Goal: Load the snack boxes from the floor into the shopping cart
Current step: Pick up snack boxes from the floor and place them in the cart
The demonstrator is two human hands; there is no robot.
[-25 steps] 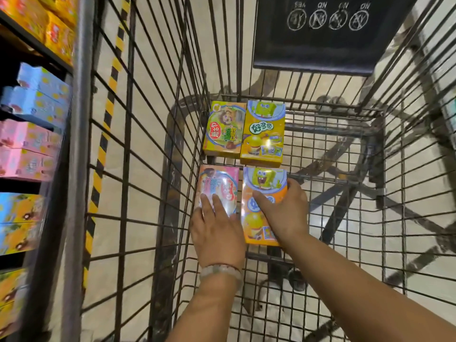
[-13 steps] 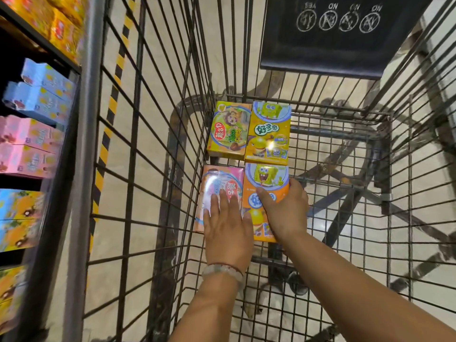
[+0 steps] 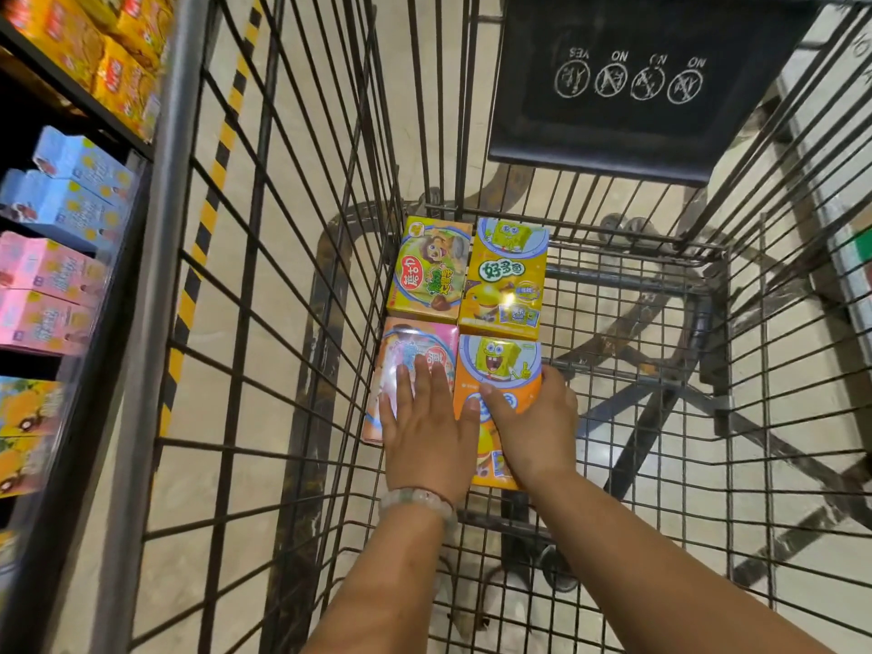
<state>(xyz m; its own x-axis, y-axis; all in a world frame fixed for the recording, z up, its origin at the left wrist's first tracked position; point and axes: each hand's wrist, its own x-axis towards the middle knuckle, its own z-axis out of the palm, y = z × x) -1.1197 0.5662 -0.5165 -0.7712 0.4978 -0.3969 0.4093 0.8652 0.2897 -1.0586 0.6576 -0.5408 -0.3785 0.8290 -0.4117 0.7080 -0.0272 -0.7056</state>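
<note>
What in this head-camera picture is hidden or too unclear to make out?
- Lower front of the pink snack box: covered by the flat left hand.
- Middle of the orange cartoon-sponge snack box: hidden under the right hand.
- Printing on the shelf boxes, far left: blurred.
- Floor boxes not yet loaded: none in view.

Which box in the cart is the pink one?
The pink box under the left hand, nearest the cart's left wall; the other three are yellow or orange.
</note>
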